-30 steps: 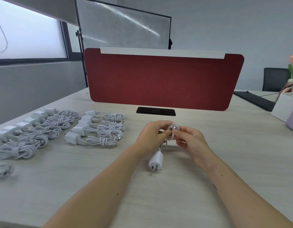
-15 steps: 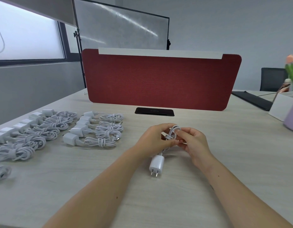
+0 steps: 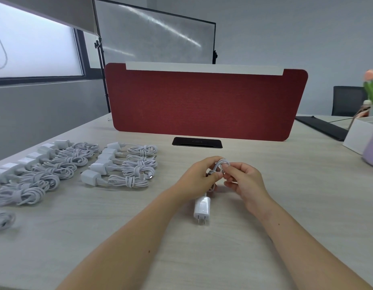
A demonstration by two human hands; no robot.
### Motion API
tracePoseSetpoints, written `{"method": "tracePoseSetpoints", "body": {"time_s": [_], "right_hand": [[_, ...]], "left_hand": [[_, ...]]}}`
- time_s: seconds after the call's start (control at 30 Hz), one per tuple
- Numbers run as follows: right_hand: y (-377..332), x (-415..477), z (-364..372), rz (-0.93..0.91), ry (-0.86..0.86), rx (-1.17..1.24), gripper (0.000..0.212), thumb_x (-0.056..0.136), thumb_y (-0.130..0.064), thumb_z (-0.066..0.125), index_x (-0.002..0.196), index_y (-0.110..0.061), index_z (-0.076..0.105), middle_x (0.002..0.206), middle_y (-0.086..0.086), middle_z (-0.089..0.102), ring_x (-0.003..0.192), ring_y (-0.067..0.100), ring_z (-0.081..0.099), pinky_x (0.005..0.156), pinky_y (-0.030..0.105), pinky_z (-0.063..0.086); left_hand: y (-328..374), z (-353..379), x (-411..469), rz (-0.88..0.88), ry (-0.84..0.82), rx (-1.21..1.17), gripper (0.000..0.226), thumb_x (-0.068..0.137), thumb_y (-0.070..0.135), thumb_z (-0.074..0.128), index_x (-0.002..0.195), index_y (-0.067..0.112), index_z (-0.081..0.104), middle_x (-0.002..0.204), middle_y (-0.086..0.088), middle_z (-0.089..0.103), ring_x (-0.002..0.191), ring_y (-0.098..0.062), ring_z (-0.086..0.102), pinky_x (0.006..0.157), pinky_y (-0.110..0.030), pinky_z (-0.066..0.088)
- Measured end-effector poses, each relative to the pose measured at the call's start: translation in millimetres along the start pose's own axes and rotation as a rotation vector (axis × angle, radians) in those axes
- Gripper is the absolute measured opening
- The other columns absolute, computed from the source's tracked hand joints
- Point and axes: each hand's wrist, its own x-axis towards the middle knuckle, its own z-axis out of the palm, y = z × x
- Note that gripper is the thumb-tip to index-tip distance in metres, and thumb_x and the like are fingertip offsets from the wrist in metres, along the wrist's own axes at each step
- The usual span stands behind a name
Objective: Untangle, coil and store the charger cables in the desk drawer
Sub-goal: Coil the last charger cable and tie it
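Note:
A small white coiled cable (image 3: 220,166) is held between both hands above the middle of the desk. My left hand (image 3: 197,176) grips the coil from the left, and my right hand (image 3: 243,181) pinches a strand of it from the right. Below the hands the cable's white plug adapter (image 3: 201,208) lies on the desk with its prongs towards me. Two rows of coiled white chargers (image 3: 127,166) lie side by side on the left of the desk. No drawer is in view.
A red divider panel (image 3: 204,103) stands across the desk behind a black cable port (image 3: 197,141). A white box (image 3: 359,136) and a lilac object (image 3: 372,152) sit at the right edge. One loose coil (image 3: 1,219) lies at the near left.
The hands with the coil have dropped slightly towards the desk, and the adapter has come down with them to lie on the desk. The fingers have shifted around the coil.

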Motion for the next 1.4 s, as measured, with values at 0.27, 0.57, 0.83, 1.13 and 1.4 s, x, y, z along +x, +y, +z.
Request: {"method": "tracePoseSetpoints", "body": {"time_s": [0.27,0.57,0.83,1.13,1.4], "right_hand": [[-6.0,-3.5,3.2,0.029,-0.07,0.039,0.011,0.091,-0.011,0.063,0.096,-0.005,0.07,0.067,0.002,0.065,0.06,0.013,0.052,0.06,0.026,0.051],[-6.3,-2.0,2.4,0.048,-0.069,0.063,0.025,0.094,-0.027,0.059,0.104,-0.005,0.068,0.08,0.006,0.067,0.066,0.015,0.058,0.063,0.031,0.051],[-3.6,-5.1,1.4,-0.003,-0.061,0.031,0.015,0.091,-0.027,0.069,0.101,-0.017,0.073,0.08,0.0,0.069,0.073,0.017,0.058,0.06,0.028,0.046],[2.2,-2.1,1.1,-0.041,-0.031,0.021,0.014,0.091,-0.014,0.068,0.105,-0.017,0.072,0.083,0.002,0.072,0.068,0.016,0.061,0.066,0.033,0.051],[3.2,-7.3,1.2,-0.086,-0.035,-0.049,0.015,0.096,-0.013,0.061,0.108,-0.018,0.069,0.085,0.002,0.071,0.058,0.009,0.06,0.059,0.023,0.05]], "left_hand": [[-1.2,0.7,2.7,-0.043,0.029,-0.005,0.026,0.102,0.012,0.047,0.126,0.019,0.055,0.09,0.013,0.059,0.074,0.011,0.052,0.066,-0.008,0.04],[7.1,-0.1,4.0,-0.062,-0.038,0.062,0.045,0.105,0.025,0.045,0.149,0.029,0.039,0.079,0.009,0.054,0.064,0.006,0.049,0.066,-0.011,0.038],[17.0,-1.2,-1.2,-0.099,-0.094,0.022,0.063,0.104,0.021,0.046,0.157,0.029,0.013,0.078,0.007,0.057,0.053,0.01,0.049,0.053,-0.008,0.038],[7.7,-2.9,-0.7,-0.234,-0.116,-0.041,0.05,0.095,0.026,0.066,0.14,0.02,0.047,0.087,0.0,0.067,0.059,-0.004,0.054,0.054,-0.016,0.043],[12.0,-12.6,-5.8,-0.484,-0.211,-0.039,0.017,0.092,0.027,0.068,0.1,0.016,0.058,0.069,-0.004,0.059,0.058,-0.017,0.057,0.056,-0.029,0.054]]}}
